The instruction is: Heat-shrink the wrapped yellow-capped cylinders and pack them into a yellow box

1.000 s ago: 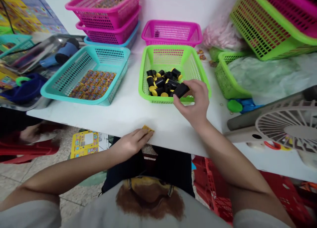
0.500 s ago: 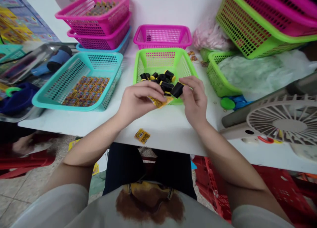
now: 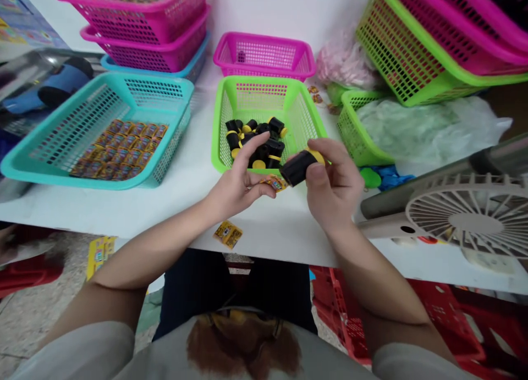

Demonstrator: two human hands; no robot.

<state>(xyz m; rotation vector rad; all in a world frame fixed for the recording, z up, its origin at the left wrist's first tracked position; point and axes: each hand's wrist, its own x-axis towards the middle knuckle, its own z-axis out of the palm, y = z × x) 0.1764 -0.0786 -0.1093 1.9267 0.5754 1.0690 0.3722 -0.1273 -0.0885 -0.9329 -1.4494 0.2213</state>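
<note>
My right hand (image 3: 336, 185) grips a black cylinder with a yellow end (image 3: 300, 166), tilted with its black end toward my left hand. Between the fingers of my left hand (image 3: 237, 187) is a small printed yellow packet (image 3: 274, 183), just beside the cylinder's black end; whether they touch I cannot tell. Behind both hands stands a green basket (image 3: 218, 149) with several more black-and-yellow cylinders (image 3: 275, 147) in it. A flat yellow packet (image 3: 227, 234) lies on the white table (image 3: 264, 220) near its front edge.
On the left a turquoise basket (image 3: 25, 168) holds rows of wrapped pieces (image 3: 124, 149). Stacked pink baskets (image 3: 157, 33) and another pink basket (image 3: 264, 69) stand behind. A small fan (image 3: 474, 220) and a green basket with plastic bags (image 3: 350, 132) are at right.
My hands have come nearer to me, away from the green basket. The cylinder has turned so its yellow end shows in my right hand. The camera view has shifted slightly.
</note>
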